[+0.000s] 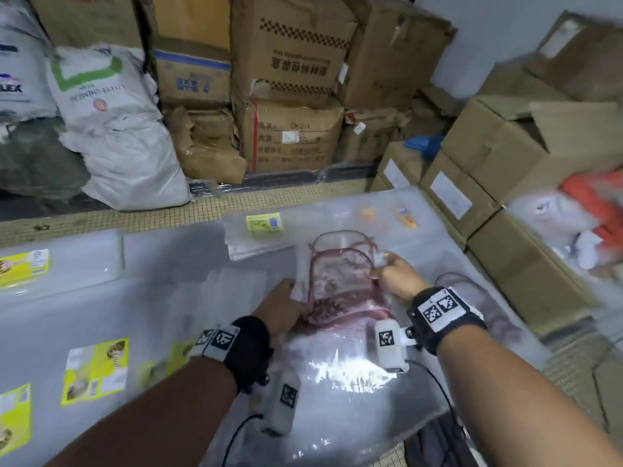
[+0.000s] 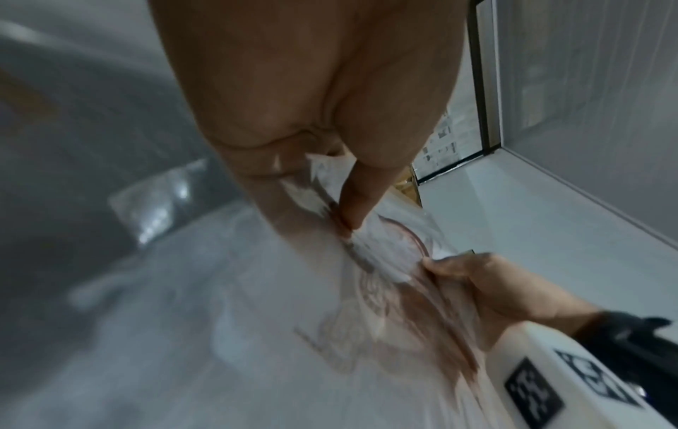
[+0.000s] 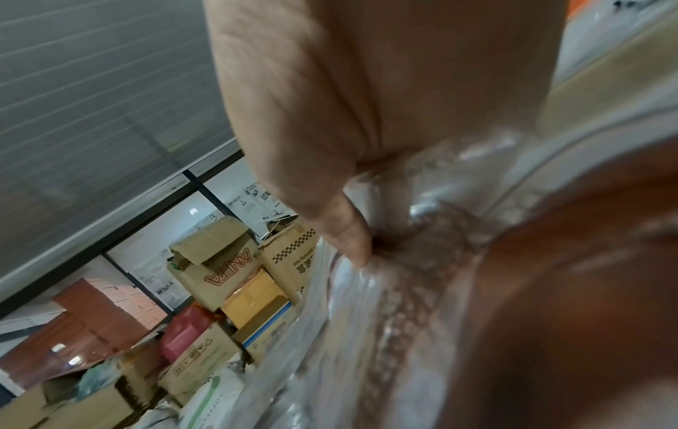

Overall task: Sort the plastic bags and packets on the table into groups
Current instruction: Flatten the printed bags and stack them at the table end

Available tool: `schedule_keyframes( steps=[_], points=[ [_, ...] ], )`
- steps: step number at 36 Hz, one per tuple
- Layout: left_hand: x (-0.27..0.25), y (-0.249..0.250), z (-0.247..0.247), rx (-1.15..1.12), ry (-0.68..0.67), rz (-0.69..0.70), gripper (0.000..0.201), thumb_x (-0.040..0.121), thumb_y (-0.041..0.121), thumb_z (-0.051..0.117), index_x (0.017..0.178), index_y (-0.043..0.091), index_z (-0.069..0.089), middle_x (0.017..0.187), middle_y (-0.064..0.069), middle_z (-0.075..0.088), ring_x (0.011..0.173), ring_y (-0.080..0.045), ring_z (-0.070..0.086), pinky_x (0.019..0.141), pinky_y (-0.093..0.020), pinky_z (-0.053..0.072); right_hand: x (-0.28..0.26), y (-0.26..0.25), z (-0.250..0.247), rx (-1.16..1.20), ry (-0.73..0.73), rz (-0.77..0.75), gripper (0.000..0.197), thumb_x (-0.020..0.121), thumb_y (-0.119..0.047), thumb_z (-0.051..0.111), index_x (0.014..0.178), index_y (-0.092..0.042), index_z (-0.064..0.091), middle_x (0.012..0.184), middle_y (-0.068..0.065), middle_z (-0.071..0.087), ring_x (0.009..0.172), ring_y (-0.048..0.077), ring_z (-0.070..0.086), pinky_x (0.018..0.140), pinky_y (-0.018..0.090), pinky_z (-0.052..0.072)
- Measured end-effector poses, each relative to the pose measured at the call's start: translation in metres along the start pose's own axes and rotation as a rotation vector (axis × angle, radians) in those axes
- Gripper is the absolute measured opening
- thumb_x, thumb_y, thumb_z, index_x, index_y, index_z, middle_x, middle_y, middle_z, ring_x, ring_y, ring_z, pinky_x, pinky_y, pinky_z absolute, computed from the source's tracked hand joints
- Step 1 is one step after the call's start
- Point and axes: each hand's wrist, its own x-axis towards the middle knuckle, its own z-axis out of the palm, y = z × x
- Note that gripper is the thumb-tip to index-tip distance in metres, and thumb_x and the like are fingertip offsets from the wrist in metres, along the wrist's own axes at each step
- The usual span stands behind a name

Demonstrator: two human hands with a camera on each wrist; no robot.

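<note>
Bag (image 1: 340, 291) pinched between both hands (image 1: 394, 276).

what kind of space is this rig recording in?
Most likely a warehouse stockroom or packing area: stacked cardboard cartons line the wall, big white woven sacks lean beside them, and clear plastic bags cover the work table.

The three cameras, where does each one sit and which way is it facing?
Head: worn on the head, looking down at the table; both forearms and hands show.
Left wrist: looks along the left hand at the red-trimmed clear bag; the right hand shows too.
Right wrist: looks along the right hand toward stacked boxes.
All three show the bag.
</note>
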Motion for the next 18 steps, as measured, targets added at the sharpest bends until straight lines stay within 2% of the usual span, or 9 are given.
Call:
schedule_keyframes(
  steps=[2,3,5,8,10,12,14,16,18],
  points=[
    [0.008,0.003,0.033,-0.041,-0.007,-0.023,0.044,0.088,0.000,0.067,0.127,0.004,0.047,0.119,-0.014,0.059,0.060,-0.008,0.064,0.051,-0.018,0.052,0.004,0.000,-0.025,-0.058,0.050,0.002,0.026,0.088,0.014,0.048,0.090,-0.010,0.055,0.082,0.007,0.062,0.078,0.021,0.060,0.050,0.015,0.046],
    [0.012,0.005,0.047,-0.049,-0.004,-0.038,0.046,0.088,-0.001,0.066,0.129,0.002,0.046,0.118,-0.016,0.058,0.058,-0.008,0.062,0.046,-0.015,0.048,0.005,-0.001,-0.038,-0.092,0.062,-0.007,0.026,0.088,0.015,0.048,0.089,-0.010,0.055,0.080,0.006,0.060,0.075,0.019,0.058,0.044,0.013,0.042],
    [0.022,0.006,0.077,-0.099,0.008,-0.065,0.048,0.088,0.001,0.067,0.131,0.002,0.045,0.118,-0.018,0.059,0.066,-0.013,0.060,0.043,-0.014,0.044,0.014,0.005,-0.064,-0.143,0.072,-0.016,0.024,0.087,0.014,0.049,0.089,-0.010,0.054,0.081,0.007,0.059,0.076,0.021,0.057,0.043,0.013,0.040],
    [0.029,0.012,0.125,-0.166,0.038,-0.124,0.064,0.076,0.007,0.077,0.131,0.004,0.044,0.117,-0.021,0.062,0.084,-0.031,0.065,0.059,-0.033,0.058,0.035,0.020,-0.102,-0.253,0.055,0.008,0.021,0.087,0.010,0.053,0.097,-0.008,0.058,0.089,0.009,0.065,0.082,0.026,0.062,0.053,0.018,0.046],
    [0.037,0.014,0.154,-0.242,0.035,-0.179,0.062,0.070,0.003,0.077,0.123,0.001,0.045,0.098,-0.022,0.063,0.077,-0.036,0.065,0.071,-0.050,0.059,0.044,0.027,-0.126,-0.315,0.006,0.010,0.024,0.087,0.005,0.055,0.106,-0.010,0.059,0.096,0.006,0.067,0.089,0.028,0.065,0.061,0.024,0.050],
    [0.039,0.019,0.184,-0.202,0.011,-0.194,0.029,0.082,-0.004,0.068,0.100,0.007,0.049,0.084,-0.015,0.058,0.065,-0.028,0.058,0.059,-0.037,0.054,0.052,0.033,-0.150,-0.458,0.012,-0.018,0.029,0.089,-0.004,0.058,0.116,-0.015,0.054,0.102,0.000,0.059,0.093,0.024,0.058,0.067,0.027,0.043],
    [0.044,0.021,0.214,-0.142,-0.009,-0.183,0.030,0.086,0.001,0.067,0.083,0.017,0.042,0.083,-0.009,0.054,0.072,-0.023,0.052,0.062,-0.033,0.045,0.063,0.041,-0.175,-0.547,0.016,-0.024,0.037,0.087,-0.009,0.060,0.121,-0.019,0.051,0.105,0.001,0.054,0.097,0.021,0.053,0.071,0.027,0.041],
    [0.046,0.024,0.235,-0.105,-0.021,-0.196,0.030,0.086,0.009,0.071,0.082,0.018,0.042,0.083,-0.004,0.054,0.077,-0.024,0.053,0.064,-0.030,0.044,0.078,0.052,-0.193,-0.603,-0.035,-0.045,0.042,0.075,-0.019,0.064,0.116,-0.025,0.056,0.108,-0.007,0.061,0.102,0.017,0.058,0.083,0.029,0.048],
    [0.046,0.030,0.260,-0.118,-0.054,-0.204,0.024,0.088,0.013,0.071,0.093,0.014,0.048,0.084,-0.001,0.055,0.075,-0.021,0.057,0.050,-0.025,0.046,0.122,0.089,-0.225,-0.641,-0.097,-0.062,0.058,0.057,-0.032,0.061,0.115,-0.033,0.063,0.109,-0.013,0.068,0.105,0.013,0.063,0.091,0.034,0.052]
  ],
)
